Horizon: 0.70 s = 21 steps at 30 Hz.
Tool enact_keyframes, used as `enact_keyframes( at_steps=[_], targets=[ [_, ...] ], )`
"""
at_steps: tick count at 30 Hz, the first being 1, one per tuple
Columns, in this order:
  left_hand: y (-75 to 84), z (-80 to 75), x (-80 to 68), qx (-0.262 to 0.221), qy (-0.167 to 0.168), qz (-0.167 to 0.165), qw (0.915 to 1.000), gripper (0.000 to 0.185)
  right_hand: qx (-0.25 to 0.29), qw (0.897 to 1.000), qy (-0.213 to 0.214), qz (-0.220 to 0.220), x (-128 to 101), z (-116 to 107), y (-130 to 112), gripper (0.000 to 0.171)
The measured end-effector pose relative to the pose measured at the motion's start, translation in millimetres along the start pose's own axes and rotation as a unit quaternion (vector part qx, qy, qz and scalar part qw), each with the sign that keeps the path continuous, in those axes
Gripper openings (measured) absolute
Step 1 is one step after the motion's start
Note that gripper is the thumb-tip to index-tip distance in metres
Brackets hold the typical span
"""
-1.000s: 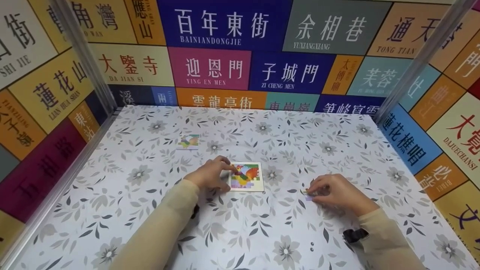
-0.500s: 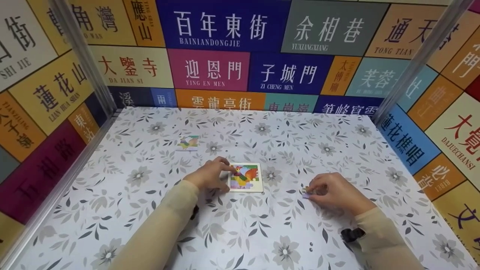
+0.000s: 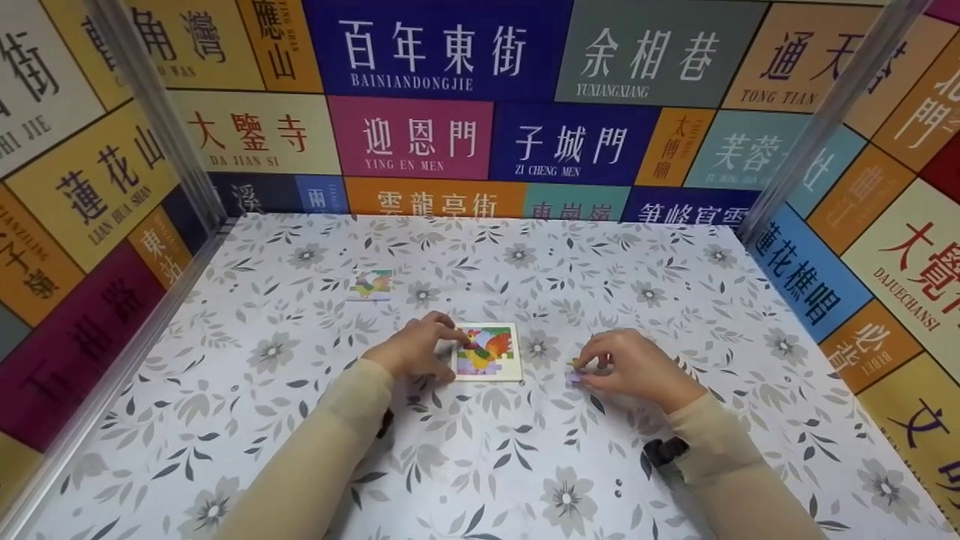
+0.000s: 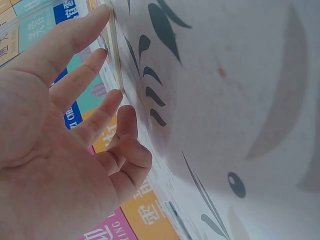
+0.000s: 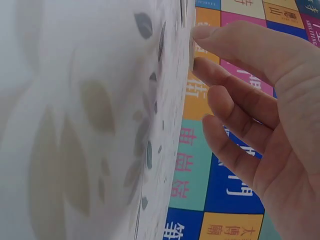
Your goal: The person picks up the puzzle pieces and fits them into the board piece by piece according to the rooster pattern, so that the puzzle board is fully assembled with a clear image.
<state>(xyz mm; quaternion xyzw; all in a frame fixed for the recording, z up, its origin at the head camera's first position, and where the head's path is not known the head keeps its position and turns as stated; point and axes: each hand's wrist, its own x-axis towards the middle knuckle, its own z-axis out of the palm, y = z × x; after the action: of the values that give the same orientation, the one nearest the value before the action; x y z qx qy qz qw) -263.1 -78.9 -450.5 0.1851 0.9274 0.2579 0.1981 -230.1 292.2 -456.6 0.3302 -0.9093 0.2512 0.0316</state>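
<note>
A small jigsaw board (image 3: pixel 511 369) with a cream border lies on the table and shows a colourful rooster. Its lower right part is bare cream. My left hand (image 3: pixel 412 349) rests at the board's left side, thumb near the lower left corner and fingertips at the upper left edge. In the left wrist view, the left hand (image 4: pixel 60 130) has its thumb and fingers stretched toward the board's edge. My right hand (image 3: pixel 637 367) pinches a small purple and yellow puzzle piece (image 3: pixel 572 374) between thumb and forefinger, just right of the board. The right wrist view shows the piece (image 5: pixel 192 47) edge-on.
A small picture card (image 3: pixel 370 285) with a similar rooster lies farther back on the left. White floral cloth covers the table (image 3: pixel 570 442). Colourful panels with Chinese lettering (image 3: pixel 420 139) wall off the back and both sides.
My right hand has moved left with the puzzle piece, closer to the board. The left hand stays at the board's left edge. The head view has shifted slightly.
</note>
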Motion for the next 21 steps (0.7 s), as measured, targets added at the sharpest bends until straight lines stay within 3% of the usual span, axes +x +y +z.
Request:
enact_keyframes(
  at_steps=[10, 21],
  targets=[
    [-0.7, -2.6, -1.3, 0.009, 0.006, 0.042, 0.9991, 0.052, 0.022, 1.000, -0.003, -0.005, 27.8, 17.1, -18.1, 0.010],
    [-1.5, -0.8, -0.8, 0.005, 0.004, 0.034, 0.9994, 0.054, 0.012, 0.999, -0.035, 0.007, 53.6, 38.4, -37.7, 0.010]
  ],
)
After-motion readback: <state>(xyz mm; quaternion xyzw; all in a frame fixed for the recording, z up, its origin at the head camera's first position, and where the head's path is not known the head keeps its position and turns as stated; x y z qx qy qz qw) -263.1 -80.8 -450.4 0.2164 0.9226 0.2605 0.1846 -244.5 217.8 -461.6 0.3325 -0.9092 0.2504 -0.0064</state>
